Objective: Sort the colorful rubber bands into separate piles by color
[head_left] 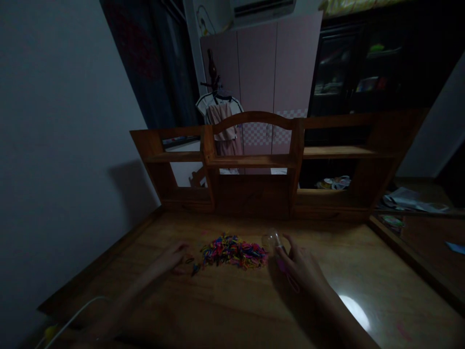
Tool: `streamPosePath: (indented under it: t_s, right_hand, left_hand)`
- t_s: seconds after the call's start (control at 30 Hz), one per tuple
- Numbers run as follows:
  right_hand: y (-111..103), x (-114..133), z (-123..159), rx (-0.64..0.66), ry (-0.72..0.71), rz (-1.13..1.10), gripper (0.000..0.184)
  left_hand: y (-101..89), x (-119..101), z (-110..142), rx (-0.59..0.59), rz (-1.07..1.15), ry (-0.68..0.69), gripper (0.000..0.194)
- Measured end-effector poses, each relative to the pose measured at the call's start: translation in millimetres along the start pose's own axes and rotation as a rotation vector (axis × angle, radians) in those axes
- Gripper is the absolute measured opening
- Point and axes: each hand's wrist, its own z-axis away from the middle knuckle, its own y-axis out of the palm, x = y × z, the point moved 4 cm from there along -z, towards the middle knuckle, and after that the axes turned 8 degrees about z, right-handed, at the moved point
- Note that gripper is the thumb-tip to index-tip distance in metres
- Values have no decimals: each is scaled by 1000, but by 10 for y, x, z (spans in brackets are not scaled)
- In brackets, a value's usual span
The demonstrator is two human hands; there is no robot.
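Observation:
A pile of small multicoloured elastic bands (234, 251) lies on the wooden desk (225, 310). My left hand (173, 259) rests at the pile's left edge, fingers curled near a few stray bands (191, 264); what they pinch is too dark to make out. My right hand (300, 264) is at the pile's right end, fingers closed round a small clear round container (271, 239), with a pink thing under the palm. The room is very dim.
A wooden shelf unit (254, 160) stands along the back of the desk. A white cable (72, 317) runs at the front left. Papers (410, 199) lie on the right. A pink wardrobe (276, 72) and hanging clothes (220, 116) stand behind.

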Motion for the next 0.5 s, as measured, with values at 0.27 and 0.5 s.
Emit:
streamPosePath:
  t_s: [0.27, 0.5]
  right_hand:
    - [26, -24, -1, -7, -2, -46, 54]
    - [-14, 9, 2, 18, 4, -50, 57]
  left_hand:
    - [754, -170, 112, 109, 28, 109, 28]
    - [68, -263, 136, -147, -176, 289, 25]
